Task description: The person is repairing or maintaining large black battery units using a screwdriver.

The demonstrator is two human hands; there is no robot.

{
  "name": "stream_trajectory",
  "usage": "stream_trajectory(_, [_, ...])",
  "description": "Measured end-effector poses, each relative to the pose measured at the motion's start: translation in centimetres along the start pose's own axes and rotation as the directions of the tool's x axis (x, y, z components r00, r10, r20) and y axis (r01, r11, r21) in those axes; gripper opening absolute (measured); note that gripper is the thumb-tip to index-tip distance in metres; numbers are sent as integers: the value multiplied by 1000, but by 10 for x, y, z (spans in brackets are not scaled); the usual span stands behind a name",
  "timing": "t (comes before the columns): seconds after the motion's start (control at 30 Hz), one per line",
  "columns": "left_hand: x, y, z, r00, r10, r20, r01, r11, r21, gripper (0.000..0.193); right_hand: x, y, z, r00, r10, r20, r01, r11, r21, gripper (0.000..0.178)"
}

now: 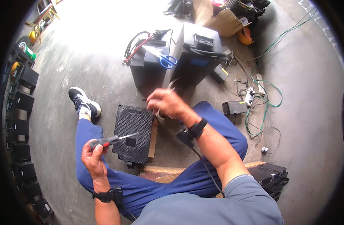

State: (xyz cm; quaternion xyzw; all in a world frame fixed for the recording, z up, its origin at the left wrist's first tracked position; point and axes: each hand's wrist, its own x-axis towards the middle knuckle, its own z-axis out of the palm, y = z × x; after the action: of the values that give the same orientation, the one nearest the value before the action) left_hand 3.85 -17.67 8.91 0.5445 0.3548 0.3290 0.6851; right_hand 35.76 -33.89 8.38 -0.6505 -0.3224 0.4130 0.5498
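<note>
My left hand (94, 160) is closed around the grey and red handle of a screwdriver (109, 141). Its metal shaft points right, over a black ribbed rectangular panel (136, 122) lying between my legs. Past the panel's upper right corner is my right hand (170, 104), fingers bent and smeared by motion. A pale curved band (159, 115) shows just under that hand; whether the fingers touch it I cannot tell. Beyond stand two tall black boxes, the left box (151, 69) and the right box (190, 56). Blue-handled scissors (167, 61) lie on top of the left one.
Green cable (267, 108), a white power strip (249, 96) and a black adapter (234, 107) spread over the floor at right. Torn cardboard (220, 22) lies at the back. A row of black boxes (24, 101) lines the left side. Wood (162, 170) is beneath my legs.
</note>
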Motion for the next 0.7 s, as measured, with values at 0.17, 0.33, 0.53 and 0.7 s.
stream_trajectory(0.17, [-10,-14,4,996,-69,51,68,997,21,31,35,-71,-104,887,-248,-390,147,952,-270,14])
stream_trajectory(0.33, [-10,-28,16,987,-124,103,123,992,19,29,52,-69,-234,738,-433,-517,25,784,-621,20])
stream_trajectory(0.53, [-5,-23,30,968,-233,90,235,972,-6,26,74,-61,-261,756,-382,-531,-243,589,-770,19])
stream_trajectory(0.7, [-1,-29,34,963,-233,136,232,972,26,27,93,-61,-271,806,-402,-434,-277,390,-878,19])
